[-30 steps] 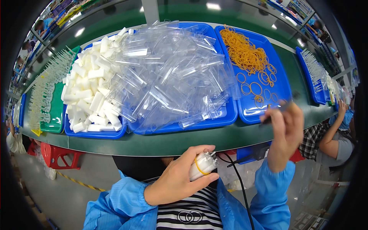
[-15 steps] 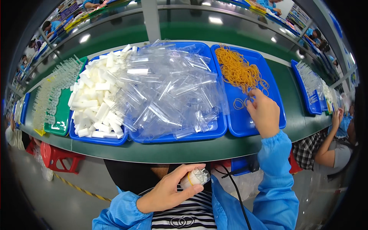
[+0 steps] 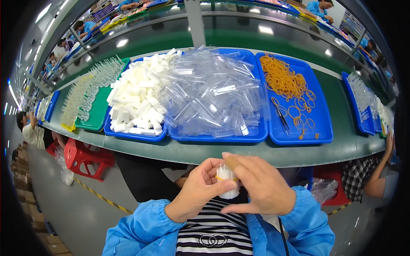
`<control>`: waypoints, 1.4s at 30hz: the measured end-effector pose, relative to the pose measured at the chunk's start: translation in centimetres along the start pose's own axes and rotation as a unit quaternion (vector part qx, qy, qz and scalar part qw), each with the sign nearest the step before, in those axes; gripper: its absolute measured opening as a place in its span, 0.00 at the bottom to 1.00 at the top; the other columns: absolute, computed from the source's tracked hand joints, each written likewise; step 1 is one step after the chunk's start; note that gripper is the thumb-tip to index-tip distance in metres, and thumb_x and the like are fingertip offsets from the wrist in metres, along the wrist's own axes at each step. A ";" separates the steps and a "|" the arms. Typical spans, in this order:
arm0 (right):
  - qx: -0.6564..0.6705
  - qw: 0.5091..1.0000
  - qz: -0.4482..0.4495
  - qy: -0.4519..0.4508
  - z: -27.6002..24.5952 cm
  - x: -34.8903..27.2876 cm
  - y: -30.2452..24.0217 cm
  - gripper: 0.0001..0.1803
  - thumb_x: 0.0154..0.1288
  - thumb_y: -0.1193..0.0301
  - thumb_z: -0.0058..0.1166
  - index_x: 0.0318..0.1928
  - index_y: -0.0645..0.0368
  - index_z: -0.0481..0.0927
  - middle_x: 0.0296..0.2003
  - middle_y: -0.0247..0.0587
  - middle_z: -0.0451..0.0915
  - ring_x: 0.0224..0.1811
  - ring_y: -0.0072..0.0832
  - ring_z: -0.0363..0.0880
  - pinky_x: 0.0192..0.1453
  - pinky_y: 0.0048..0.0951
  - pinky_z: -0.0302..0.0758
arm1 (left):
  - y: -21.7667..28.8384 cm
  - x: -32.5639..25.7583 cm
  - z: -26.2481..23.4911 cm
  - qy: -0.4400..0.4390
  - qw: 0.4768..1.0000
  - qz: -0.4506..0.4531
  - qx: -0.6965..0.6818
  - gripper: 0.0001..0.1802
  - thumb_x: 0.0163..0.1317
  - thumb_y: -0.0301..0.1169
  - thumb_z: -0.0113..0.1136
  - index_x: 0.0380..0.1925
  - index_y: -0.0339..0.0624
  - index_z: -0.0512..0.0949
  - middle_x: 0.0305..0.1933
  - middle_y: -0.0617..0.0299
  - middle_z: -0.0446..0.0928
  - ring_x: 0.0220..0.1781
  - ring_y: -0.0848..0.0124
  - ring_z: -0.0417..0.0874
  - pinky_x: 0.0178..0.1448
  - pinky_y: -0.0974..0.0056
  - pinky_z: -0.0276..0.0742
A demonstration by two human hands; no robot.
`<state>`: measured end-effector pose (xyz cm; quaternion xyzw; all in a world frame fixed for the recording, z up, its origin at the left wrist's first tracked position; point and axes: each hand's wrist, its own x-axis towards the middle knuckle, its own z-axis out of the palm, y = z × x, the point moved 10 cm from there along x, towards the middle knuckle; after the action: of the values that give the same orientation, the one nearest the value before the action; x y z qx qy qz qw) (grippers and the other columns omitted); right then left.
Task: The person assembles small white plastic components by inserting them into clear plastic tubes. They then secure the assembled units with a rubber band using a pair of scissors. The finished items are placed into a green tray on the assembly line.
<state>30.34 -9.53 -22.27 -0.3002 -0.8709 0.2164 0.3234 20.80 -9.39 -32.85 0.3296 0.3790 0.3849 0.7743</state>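
Note:
Near my waist, my left hand [image 3: 194,190] grips a small upright bundle [image 3: 226,192] of white pieces in clear plastic, with a yellow-orange rubber band around it. Beside it, my right hand [image 3: 267,187] is spread, its fingers reaching over the bundle's top and its thumb apart lower down. Whether a rubber band lies at its fingertips is not visible. Beyond the hands, a blue tray [image 3: 322,128] holds a heap of orange rubber bands [image 3: 284,77], several loose ones and tweezers [image 3: 280,115].
White foam-like pieces [image 3: 139,94] and clear plastic sleeves [image 3: 218,94] fill blue trays on the green table [image 3: 205,153]. Left of them, clear parts stand on a green tray [image 3: 96,115]. Red stools [image 3: 87,158] and a neighbouring person's arm [image 3: 378,170] flank the place.
My right hand has left the rubber-band tray and come down to the bundle. My left hand has raised the bundle and turned it upright. The view has shifted, and the tweezers now show.

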 end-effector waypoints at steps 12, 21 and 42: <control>0.043 0.999 0.033 0.000 2.4 -0.6 -0.9 0.46 0.36 0.69 0.77 0.60 0.63 0.71 0.52 0.49 0.80 0.48 0.47 0.81 0.52 0.41 0.78 | -1.8 -2.3 -0.5 -0.133 0.985 -0.097 -0.053 0.26 0.73 0.43 0.56 0.62 0.38 0.68 0.56 0.60 0.76 0.57 0.73 0.79 0.61 0.63 0.77; 0.042 0.997 0.060 -0.016 3.9 1.3 -2.6 0.46 0.44 0.64 0.77 0.64 0.64 0.70 0.61 0.52 0.74 0.60 0.47 0.75 0.60 0.42 0.74 | -2.9 -3.1 -1.0 -0.213 0.946 -0.090 -0.225 0.31 0.71 0.43 0.59 0.65 0.37 0.64 0.60 0.52 0.74 0.63 0.63 0.78 0.68 0.57 0.73; 0.311 0.895 0.285 0.143 1.5 -4.6 3.6 0.28 0.52 0.78 0.73 0.56 0.63 0.82 0.49 0.45 0.81 0.45 0.28 0.83 0.50 0.27 0.84 | 5.1 -4.0 -2.0 -0.027 0.882 0.340 0.325 0.28 0.50 0.22 0.75 0.54 0.34 0.80 0.56 0.46 0.80 0.55 0.60 0.84 0.56 0.62 0.84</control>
<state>33.50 -10.25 -27.40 -0.4475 -0.5809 0.5138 0.4454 15.69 -9.85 -28.42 0.6822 0.3259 0.4706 0.4549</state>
